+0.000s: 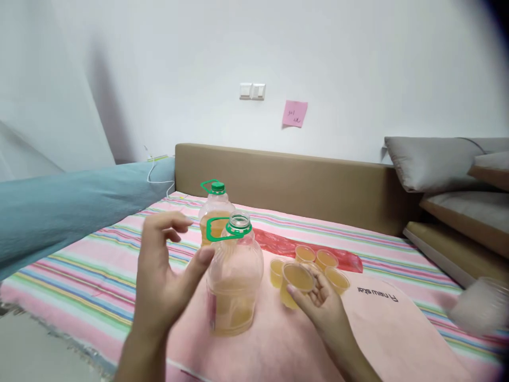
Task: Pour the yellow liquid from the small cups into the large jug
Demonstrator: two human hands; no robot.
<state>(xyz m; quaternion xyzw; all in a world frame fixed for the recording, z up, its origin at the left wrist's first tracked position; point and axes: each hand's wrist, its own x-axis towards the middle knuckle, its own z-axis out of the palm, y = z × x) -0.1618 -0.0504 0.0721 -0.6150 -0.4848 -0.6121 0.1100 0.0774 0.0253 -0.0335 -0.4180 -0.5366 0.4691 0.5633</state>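
Observation:
My left hand (169, 276) is raised with its fingers apart, just left of an uncapped clear bottle (234, 292). That bottle has a green ring handle and is partly filled with yellowish liquid. Behind it stands a second bottle (217, 212) with a green cap. My right hand (320, 297) grips a clear plastic cup (296, 284) of yellowish liquid, right of the open bottle. Several more filled cups stand close by, among them one at the left (277, 272) and one at the right (337, 280); my fingers hide part of the group.
A red plastic wrapper (266, 243) lies behind the cups on the striped cloth (103, 260). Stacked cushions (465, 212) and a blurred clear plastic item (481, 307) are at the right. A brown headboard (278, 183) runs along the back, and a white cable (161, 182) is at the left.

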